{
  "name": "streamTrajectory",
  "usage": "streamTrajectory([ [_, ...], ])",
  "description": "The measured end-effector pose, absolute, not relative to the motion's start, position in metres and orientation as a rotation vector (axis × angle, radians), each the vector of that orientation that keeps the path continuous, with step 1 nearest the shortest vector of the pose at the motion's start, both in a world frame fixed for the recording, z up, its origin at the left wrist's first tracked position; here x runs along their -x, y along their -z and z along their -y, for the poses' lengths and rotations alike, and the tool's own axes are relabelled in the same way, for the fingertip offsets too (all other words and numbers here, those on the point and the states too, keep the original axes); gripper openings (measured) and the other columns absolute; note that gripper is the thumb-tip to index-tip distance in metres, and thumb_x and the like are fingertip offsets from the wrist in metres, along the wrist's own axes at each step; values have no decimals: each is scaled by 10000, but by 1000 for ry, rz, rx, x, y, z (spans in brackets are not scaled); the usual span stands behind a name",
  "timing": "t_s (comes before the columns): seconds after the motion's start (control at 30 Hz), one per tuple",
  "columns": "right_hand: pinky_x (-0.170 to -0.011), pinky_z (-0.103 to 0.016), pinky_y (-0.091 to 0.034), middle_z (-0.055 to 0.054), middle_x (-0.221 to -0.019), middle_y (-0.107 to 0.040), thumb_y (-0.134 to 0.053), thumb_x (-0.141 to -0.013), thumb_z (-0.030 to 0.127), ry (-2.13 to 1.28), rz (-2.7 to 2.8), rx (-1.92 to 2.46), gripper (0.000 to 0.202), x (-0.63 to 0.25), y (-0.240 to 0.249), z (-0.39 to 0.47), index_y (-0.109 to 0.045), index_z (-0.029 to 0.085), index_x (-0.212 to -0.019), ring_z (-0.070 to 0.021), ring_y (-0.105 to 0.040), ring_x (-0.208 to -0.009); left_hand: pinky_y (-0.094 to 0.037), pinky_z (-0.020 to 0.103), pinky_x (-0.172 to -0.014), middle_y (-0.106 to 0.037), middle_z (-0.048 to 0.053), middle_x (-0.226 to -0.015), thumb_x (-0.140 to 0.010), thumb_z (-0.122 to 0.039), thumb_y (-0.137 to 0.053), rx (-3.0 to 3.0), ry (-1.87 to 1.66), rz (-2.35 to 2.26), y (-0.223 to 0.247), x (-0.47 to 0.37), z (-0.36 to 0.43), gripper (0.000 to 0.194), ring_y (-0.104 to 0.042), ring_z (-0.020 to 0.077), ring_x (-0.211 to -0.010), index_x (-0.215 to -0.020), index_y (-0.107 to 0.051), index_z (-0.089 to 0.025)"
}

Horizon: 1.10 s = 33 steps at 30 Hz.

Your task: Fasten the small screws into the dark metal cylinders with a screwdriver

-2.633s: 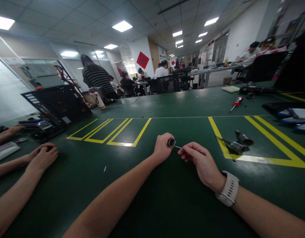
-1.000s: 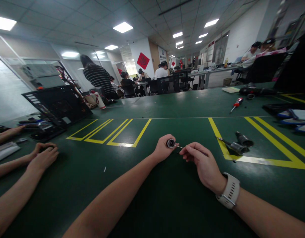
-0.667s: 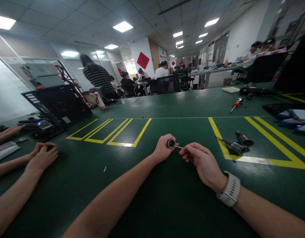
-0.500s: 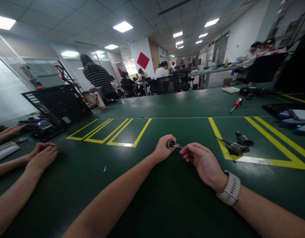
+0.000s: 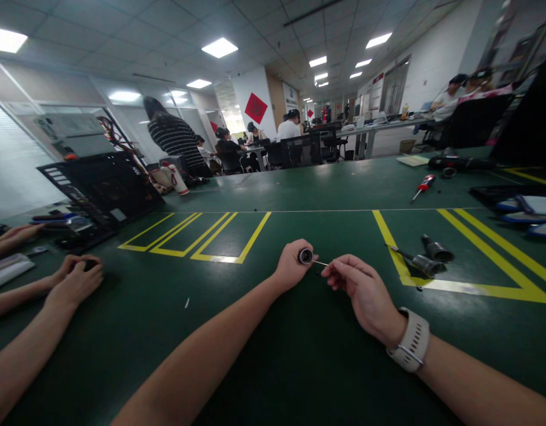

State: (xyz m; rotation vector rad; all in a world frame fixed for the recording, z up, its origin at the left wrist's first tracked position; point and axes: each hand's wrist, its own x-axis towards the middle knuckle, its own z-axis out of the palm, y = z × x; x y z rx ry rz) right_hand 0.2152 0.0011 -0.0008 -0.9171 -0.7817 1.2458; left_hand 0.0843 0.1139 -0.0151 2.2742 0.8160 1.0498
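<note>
Little has shifted: the left hand [image 5: 292, 265] keeps its fingers curled round a hollow metal cylinder [image 5: 305, 256], the right hand [image 5: 364, 287] pinching a thin rod [image 5: 321, 262] towards its mouth, so work seems ongoing.

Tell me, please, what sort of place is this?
Probably a shared workshop or assembly office: a green worktable marked with yellow tape, a red-handled screwdriver on it, and people seated at tables beyond.

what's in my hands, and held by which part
Left hand: a dark cylinder, around its side. Right hand: a thin rod, pinched by the end away from the cylinder.
</note>
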Motion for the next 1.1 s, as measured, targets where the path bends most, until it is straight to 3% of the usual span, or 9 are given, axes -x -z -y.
streamTrajectory([
  [0.53, -602, -273, -382, -25, -687, -657, -641, -724, 272, -1377, 658, 829, 120, -221, 0, -5, -643, 176, -652, -132, -527, -631, -342, 211, -554, -456, -32, -619, -695, -295, -629, -2159, -914, -620, 12, -82, -114, 220, -409, 83, -566, -639, -479, -145],
  [1.1, -614, -305, -389, -30, -669, -637, -620, -736, 287, -1219, 801, 933, 136, -220, 3, -3, -640, 190, -643, -156, -522, -626, -352, 220, -574, -478, -30, -604, -711, -214, -587, -2379, -883, -674, 11, -83, -113, 149, -445, 93, -575, -617, -489, -151],
])
